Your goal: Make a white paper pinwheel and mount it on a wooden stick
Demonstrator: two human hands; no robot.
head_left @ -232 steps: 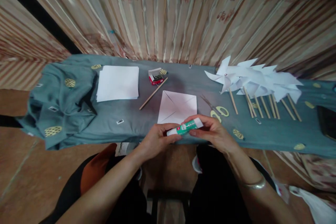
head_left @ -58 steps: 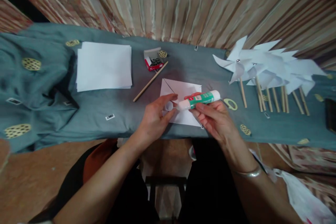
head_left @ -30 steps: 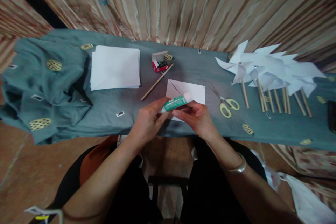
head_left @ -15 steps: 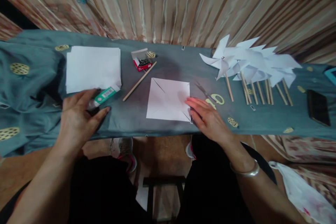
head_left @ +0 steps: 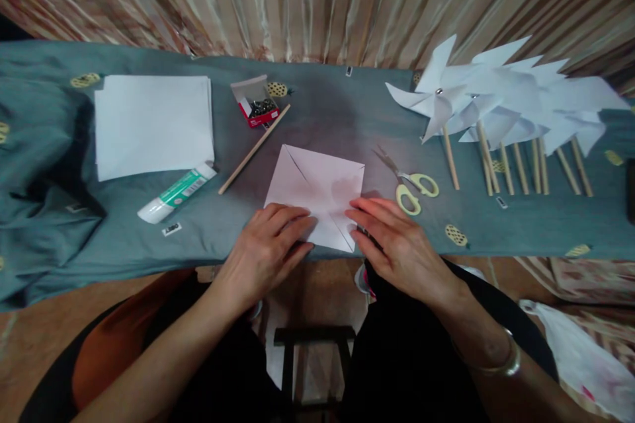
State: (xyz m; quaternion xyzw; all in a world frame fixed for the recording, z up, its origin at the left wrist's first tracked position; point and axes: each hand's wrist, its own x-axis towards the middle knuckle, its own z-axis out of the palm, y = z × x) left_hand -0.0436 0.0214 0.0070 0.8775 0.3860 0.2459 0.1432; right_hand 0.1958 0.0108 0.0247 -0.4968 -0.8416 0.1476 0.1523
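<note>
A square white paper (head_left: 322, 178) lies in front of me near the table's front edge, with cuts running in from its corners. My left hand (head_left: 272, 244) is at its lower left edge, fingers on top and thumb at the near edge, covering that corner. On the right edge, my right hand (head_left: 397, 238) holds the paper between fingers and thumb. Scissors with yellow-green handles (head_left: 407, 186) lie just beyond the right hand. To the left rests a green and white glue tube (head_left: 176, 195), apart from both hands. A wooden stick (head_left: 254, 150) lies diagonally behind the paper.
A stack of white paper (head_left: 153, 122) sits at the left. An open red box of small metal pins (head_left: 256, 106) stands at the back. Several paper pinwheels on sticks (head_left: 516, 99) overlap at the right. A pleated curtain (head_left: 317, 0) hangs behind the cloth-covered table (head_left: 357, 112).
My left hand has left the glue tube and moved right to the square paper. The paper has turned slightly clockwise, its near right corner closer to the table edge. The view has shifted.
</note>
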